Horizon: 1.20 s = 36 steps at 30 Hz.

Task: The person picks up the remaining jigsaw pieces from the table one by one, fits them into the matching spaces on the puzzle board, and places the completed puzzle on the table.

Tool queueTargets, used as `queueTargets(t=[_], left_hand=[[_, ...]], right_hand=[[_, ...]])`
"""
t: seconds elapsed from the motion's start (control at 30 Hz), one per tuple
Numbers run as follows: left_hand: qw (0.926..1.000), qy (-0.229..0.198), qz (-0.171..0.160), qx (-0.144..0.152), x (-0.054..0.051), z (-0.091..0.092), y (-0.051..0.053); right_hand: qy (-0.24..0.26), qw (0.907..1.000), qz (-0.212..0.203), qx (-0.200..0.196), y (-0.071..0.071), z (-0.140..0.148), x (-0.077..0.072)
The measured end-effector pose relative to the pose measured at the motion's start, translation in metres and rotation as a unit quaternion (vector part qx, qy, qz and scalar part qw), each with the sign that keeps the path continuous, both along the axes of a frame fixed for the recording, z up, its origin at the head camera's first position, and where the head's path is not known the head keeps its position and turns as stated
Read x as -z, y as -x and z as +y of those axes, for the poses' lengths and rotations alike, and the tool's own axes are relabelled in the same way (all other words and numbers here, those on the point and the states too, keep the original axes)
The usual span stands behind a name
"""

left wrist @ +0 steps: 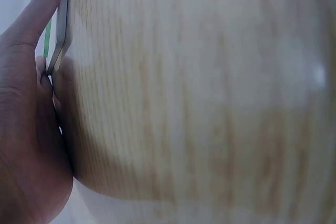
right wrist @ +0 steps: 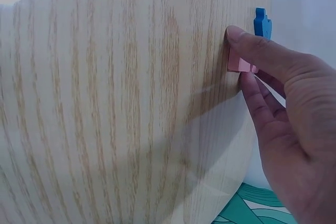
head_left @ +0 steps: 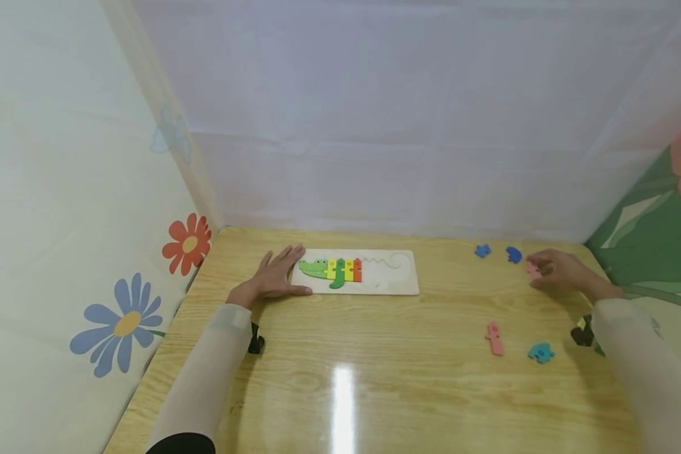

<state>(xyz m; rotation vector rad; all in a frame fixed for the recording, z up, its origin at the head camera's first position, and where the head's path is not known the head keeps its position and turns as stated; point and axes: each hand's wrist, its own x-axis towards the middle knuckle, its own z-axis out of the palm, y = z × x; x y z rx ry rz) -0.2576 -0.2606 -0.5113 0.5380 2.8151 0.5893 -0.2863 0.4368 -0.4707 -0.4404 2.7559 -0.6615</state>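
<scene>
My left hand (head_left: 275, 276) rests with thumb and fingers spread against the left end of a pale wooden puzzle board (head_left: 394, 282). In the left wrist view, the palm side lies beside the board's edge (left wrist: 62, 19). A crocodile puzzle fills the board's left part: a green head (head_left: 313, 269), then yellow, green and red-orange pieces (head_left: 357, 270). Bare outlines mark its right part. At the table's far right, my right hand (head_left: 562, 270) pinches a pink puzzle piece (right wrist: 240, 62) between thumb and fingers, at the tabletop. The fingers partly hide that piece.
Two blue pieces, one small (head_left: 482, 251) and one curved (head_left: 513, 255), lie left of my right hand. Nearer me are another pink piece (head_left: 494, 338) and a teal piece (head_left: 541, 353). A white cloth wall (head_left: 374, 189) borders the wooden table (head_left: 408, 353) at the back.
</scene>
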Motion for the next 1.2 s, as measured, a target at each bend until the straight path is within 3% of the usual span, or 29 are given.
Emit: queueTargets(t=[0.33, 0.77, 1.07, 1.2], left_hand=[[0.9999, -0.009, 0.010, 0.003, 0.000, -0.001, -0.002], [1.0000, 0.000, 0.005, -0.001, -0.004, 0.002, -0.003], [0.9999, -0.010, 0.008, 0.003, 0.015, -0.006, 0.007], [0.9999, -0.005, 0.008, 0.004, 0.015, -0.005, 0.007]], right_hand=[[0.005, 1.0000, 0.005, 0.006, -0.003, -0.001, -0.002], [0.020, 0.9990, 0.019, 0.035, -0.005, 0.001, 0.007], [0.017, 0.9973, 0.061, 0.037, -0.007, 0.002, 0.011], [0.011, 0.9967, 0.070, 0.039, -0.008, 0.002, 0.011]])
